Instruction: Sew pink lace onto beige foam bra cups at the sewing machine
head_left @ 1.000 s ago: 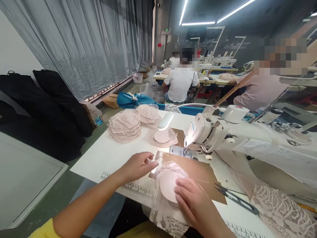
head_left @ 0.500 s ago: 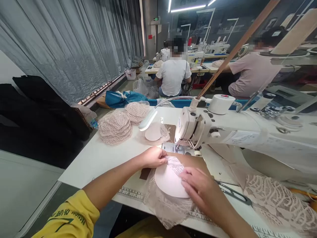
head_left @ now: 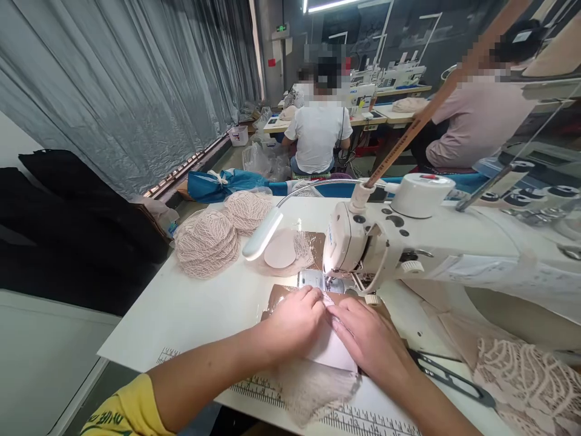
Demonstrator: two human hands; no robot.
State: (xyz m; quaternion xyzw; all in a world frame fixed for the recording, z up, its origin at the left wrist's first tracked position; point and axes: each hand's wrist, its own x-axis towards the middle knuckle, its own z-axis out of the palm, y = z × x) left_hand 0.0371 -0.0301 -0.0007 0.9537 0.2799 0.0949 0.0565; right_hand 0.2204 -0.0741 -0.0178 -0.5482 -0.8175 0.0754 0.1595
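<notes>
Grey curtains (head_left: 136,91) hang along the left wall, and two co-workers, one in a white shirt (head_left: 313,139) and one in a pink shirt (head_left: 481,121), sit beyond the bench's far edge. On the bench (head_left: 181,315), two stacks of lace pieces, a larger (head_left: 206,245) and a smaller (head_left: 247,212), lie toward the far left corner; a second pale pad (head_left: 280,249) rests on lace just left of the sewing machine (head_left: 347,239).

Half a second ago the hands were apart on the pale pad (head_left: 333,348); now the right has come up beside the left, and both meet at the pad's far end, just short of the needle area. That end now seems to be the part being arranged. The pad lies partly over the brown board (head_left: 281,293), its sheer lace (head_left: 315,387) spreading across the printed ruler toward the near edge.

The left hand (head_left: 297,315) is palm down, fingers curled and apparently pinching the pad's far end, its thumb hidden. The right hand (head_left: 367,333) angles in from the right with bent fingers touching the same end; whether it pinches, I cannot tell. Black snips (head_left: 454,378) lie right of its forearm.
</notes>
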